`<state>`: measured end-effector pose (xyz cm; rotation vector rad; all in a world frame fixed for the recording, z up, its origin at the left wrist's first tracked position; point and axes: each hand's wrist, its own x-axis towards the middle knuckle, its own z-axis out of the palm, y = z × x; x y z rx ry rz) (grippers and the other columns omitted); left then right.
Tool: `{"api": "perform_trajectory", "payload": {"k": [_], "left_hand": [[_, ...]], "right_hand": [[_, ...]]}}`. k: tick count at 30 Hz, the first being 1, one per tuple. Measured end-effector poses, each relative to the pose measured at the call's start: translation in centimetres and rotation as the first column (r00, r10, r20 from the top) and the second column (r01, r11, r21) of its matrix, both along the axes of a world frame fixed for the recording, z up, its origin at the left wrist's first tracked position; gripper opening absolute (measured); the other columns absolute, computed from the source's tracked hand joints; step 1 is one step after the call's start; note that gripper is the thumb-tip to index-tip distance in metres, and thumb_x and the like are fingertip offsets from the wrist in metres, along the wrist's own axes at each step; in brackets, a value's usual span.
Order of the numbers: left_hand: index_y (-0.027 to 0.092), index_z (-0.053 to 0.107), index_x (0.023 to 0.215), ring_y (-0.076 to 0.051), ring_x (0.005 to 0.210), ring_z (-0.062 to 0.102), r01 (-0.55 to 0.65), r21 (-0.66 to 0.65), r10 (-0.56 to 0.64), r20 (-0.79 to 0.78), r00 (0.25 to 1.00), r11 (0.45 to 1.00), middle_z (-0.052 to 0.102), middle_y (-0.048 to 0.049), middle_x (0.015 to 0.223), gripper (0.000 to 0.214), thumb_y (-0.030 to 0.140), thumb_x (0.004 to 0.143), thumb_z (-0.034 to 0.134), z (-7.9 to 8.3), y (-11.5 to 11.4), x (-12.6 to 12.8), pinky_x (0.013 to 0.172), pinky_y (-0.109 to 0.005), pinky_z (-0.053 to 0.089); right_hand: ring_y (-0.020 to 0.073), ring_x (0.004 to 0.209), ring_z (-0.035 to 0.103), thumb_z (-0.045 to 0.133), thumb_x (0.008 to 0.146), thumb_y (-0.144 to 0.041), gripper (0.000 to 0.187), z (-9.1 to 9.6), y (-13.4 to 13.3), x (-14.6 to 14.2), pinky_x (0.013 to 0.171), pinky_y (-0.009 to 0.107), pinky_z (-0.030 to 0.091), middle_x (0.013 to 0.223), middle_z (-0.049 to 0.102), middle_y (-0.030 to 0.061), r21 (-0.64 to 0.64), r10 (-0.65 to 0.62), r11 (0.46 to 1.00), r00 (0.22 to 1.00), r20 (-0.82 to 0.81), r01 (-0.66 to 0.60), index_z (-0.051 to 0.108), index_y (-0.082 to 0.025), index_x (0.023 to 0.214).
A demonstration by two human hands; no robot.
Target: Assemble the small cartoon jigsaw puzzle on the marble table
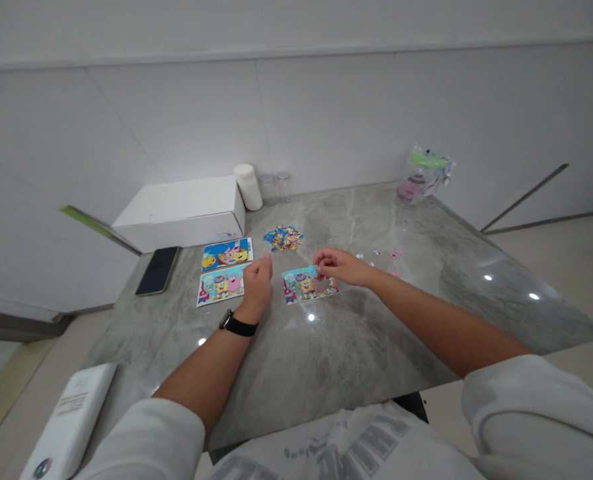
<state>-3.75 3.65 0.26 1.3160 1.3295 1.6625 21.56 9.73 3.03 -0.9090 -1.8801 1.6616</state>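
A partly filled jigsaw puzzle with cartoon figures lies flat on the grey table, with a bare gap in its right half. Over that gap, my right hand is closed in a pinch on what looks like a small puzzle piece, mostly hidden by the fingertips. My left hand, with a black watch on its wrist, is curled shut between the puzzle and a picture card; whatever may be inside it is hidden. The hand covers the card's right end. Behind lies a second, blue picture card.
A heap of puzzle pieces lies behind the puzzle, and several loose pieces are at right. A phone, a white box, a white bottle and a plastic bag stand or lie around. A white device is front left.
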Motion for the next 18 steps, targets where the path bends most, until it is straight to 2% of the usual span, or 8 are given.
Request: {"api": "perform_trajectory", "payload": {"k": [4, 10, 18], "left_hand": [[0.023, 0.03, 0.055, -0.011, 0.05, 0.023, 0.044, -0.019, -0.044, 0.007, 0.999, 0.999, 0.027, 0.0052, 0.052, 0.061, 0.054, 0.101, 0.054, -0.2, -0.7, 0.7, 0.052, -0.031, 0.021], [0.022, 0.031, 0.056, -0.011, 0.052, 0.024, 0.061, -0.012, -0.061, -0.024, 0.998, 0.998, 0.028, 0.005, 0.053, 0.059, 0.055, 0.101, 0.054, 0.1, -1.2, 1.1, 0.053, -0.031, 0.023], [0.023, 0.03, 0.057, -0.011, 0.052, 0.026, 0.076, -0.028, -0.077, -0.046, 0.996, 0.997, 0.028, 0.0055, 0.053, 0.059, 0.059, 0.099, 0.052, -0.3, -1.1, 1.3, 0.052, -0.029, 0.023]], "right_hand": [[0.0153, 0.076, 0.074, 0.077, 0.086, -0.032, 0.024, 0.5, -0.4, -1.2, 0.068, 0.024, 0.055, 0.081, 0.079, 0.002, -0.023, 0.031, 0.999, 0.999, 0.041, -0.031, 0.059, -0.02, 0.097], [0.0149, 0.075, 0.075, 0.071, 0.091, -0.023, 0.016, 0.9, -1.6, -2.7, 0.067, 0.023, 0.057, 0.08, 0.078, 0.0003, -0.188, 0.022, 0.982, 0.988, 0.155, 0.008, 0.056, -0.021, 0.094], [0.0116, 0.062, 0.065, 0.072, 0.085, -0.013, 0.012, 2.3, -3.2, -4.3, 0.06, 0.02, 0.052, 0.068, 0.07, -0.0034, -0.085, -0.046, 0.993, 0.952, 0.302, 0.075, 0.061, -0.019, 0.084]]}}
